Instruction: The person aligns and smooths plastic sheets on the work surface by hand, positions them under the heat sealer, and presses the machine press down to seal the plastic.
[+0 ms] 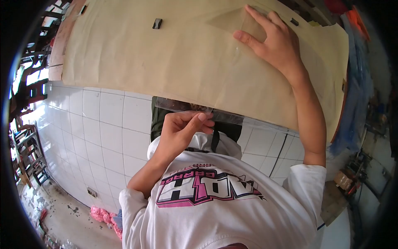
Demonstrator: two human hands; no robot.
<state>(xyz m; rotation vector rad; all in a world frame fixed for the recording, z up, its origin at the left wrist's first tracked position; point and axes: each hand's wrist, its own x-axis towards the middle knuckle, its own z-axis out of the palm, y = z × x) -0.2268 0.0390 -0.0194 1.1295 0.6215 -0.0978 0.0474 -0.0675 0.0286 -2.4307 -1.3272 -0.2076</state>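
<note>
Pinching film (230, 118) with left hand (179, 132), resting right hand (280, 45) over paper (124, 50), splayed and gripping nothing! Pull gently, evenly now, pressing flat to keep creases out.

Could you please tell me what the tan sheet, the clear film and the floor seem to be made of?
Tan sheet: likely paper or thin card, dull, judging by its soft creases.
Clear film: probably thin glossy plastic; dark clothing shows through and it catches light.
Floor: apparently glazed ceramic tile, white and shiny, with visible joints.
</note>
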